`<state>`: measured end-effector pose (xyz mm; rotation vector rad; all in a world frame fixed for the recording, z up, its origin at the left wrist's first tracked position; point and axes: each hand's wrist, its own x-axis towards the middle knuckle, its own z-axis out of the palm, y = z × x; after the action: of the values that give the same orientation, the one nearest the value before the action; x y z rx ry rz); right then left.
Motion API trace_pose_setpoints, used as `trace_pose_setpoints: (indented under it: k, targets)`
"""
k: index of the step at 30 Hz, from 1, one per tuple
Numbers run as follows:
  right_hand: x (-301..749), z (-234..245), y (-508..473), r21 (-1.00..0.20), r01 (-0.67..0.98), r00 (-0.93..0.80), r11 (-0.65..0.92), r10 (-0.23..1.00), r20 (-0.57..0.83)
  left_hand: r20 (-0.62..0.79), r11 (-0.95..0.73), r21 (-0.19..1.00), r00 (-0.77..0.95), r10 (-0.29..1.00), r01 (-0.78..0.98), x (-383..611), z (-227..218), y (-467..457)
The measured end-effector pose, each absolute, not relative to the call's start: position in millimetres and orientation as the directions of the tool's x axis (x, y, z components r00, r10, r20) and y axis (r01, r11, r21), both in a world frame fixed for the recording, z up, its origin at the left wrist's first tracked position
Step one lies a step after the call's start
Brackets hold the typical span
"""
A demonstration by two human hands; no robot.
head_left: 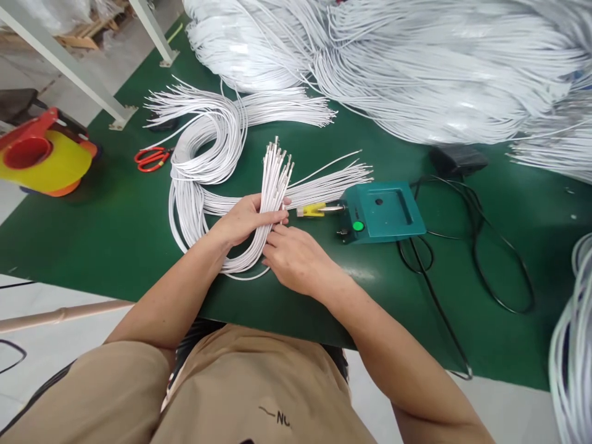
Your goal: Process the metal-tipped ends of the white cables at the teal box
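My left hand (247, 219) is closed around a bundle of white cables (274, 179), whose metal-tipped ends point up and away from me. Below the grip the bundle bends in a loop to the left. My right hand (296, 256) presses against the bundle's lower right side with curled fingers; its fingertips are partly hidden, and they seem to pinch one or more cables there. Just right of the hands stands a teal device (382, 213) with a green button and a metal rod holding a yellow piece (313, 210).
Coiled white cables (208, 142) lie behind my left hand, near red-handled scissors (152, 158). Large cable heaps (439, 68) fill the back. A black adapter (457, 160) and black cord (478, 228) lie at right. Tape dispensers (50, 163) stand at left by a metal post (69, 61).
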<state>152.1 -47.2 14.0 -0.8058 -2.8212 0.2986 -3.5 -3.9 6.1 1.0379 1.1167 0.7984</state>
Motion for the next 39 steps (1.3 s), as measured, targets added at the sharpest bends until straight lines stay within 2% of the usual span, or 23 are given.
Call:
trace_pose_setpoints:
  k: [2, 5, 6, 7, 9, 11, 13, 15, 18, 22, 26, 32, 39]
  targets:
    - [152.9, 16.2, -49.7, -0.416, 0.549, -0.798, 0.725, 0.602, -0.003, -0.327, 0.343, 0.939, 0.259, 0.909, -0.016, -2.3, 6.6, -4.7]
    - [162.2, 25.1, -46.4, -0.752, 0.515, -0.799, 0.411, 0.547, -0.248, -0.317, 0.326, 0.946, 0.224, 0.921, 0.001, -2.0, 3.9, -4.6]
    - [166.5, 28.1, -42.8, -0.823, 0.484, -0.79, 0.297, 0.552, -0.265, -0.306, 0.313, 0.95, 0.221, 0.926, 0.002, -2.3, 2.6, -4.2]
    - [170.8, 30.4, -38.1, -0.868, 0.456, -0.747, 0.197, 0.614, -0.254, -0.289, 0.297, 0.955, 0.225, 0.93, -0.002, -2.7, 1.3, -3.9]
    - [178.6, 32.7, -27.0, -0.921, 0.388, -0.517, 0.038, 0.837, -0.183, -0.255, 0.267, 0.964, 0.252, 0.934, -0.011, -3.2, -0.3, -3.7]
    - [183.8, 31.6, -16.3, -0.968, 0.241, -0.256, -0.066, 0.958, -0.129, -0.245, 0.259, 0.966, 0.293, 0.924, -0.01, -2.6, -0.3, -4.6]
    - [185.8, 28.2, -8.7, -0.992, 0.063, -0.142, -0.113, 0.982, -0.121, -0.262, 0.273, 0.962, 0.337, 0.904, 0.016, -0.4, 0.9, -6.6]
    - [185.2, 24.2, -4.8, -0.993, -0.054, -0.124, -0.107, 0.987, -0.099, -0.286, 0.296, 0.955, 0.367, 0.885, 0.031, 2.7, 2.6, -9.1]
    - [182.4, 20.1, -3.9, -0.985, -0.148, -0.108, -0.093, 0.991, -0.078, -0.302, 0.339, 0.939, 0.329, 0.895, -0.059, 6.7, 4.9, -11.5]
    - [181.1, 21.5, -4.7, -0.95, -0.274, -0.092, -0.152, 0.987, -0.132, -0.33, 0.391, 0.898, 0.277, 0.902, -0.202, 6.7, 8.5, -10.3]
    - [181.3, 22.5, -5.4, -0.949, -0.243, -0.138, -0.202, 0.975, -0.173, -0.317, 0.369, 0.891, 0.22, 0.923, -0.264, 4.0, 11.2, -8.1]
    - [173.7, 14.9, -8.2, -0.969, -0.161, -0.296, -0.187, 0.946, -0.133, -0.296, 0.364, 0.907, 0.293, 0.909, -0.212, 5.8, 7.3, -6.9]
    - [172.0, 16.7, -7.7, -0.958, -0.216, -0.21, -0.191, 0.967, -0.145, -0.232, 0.269, 0.959, 0.302, 0.925, -0.086, 9.6, 6.3, -7.6]
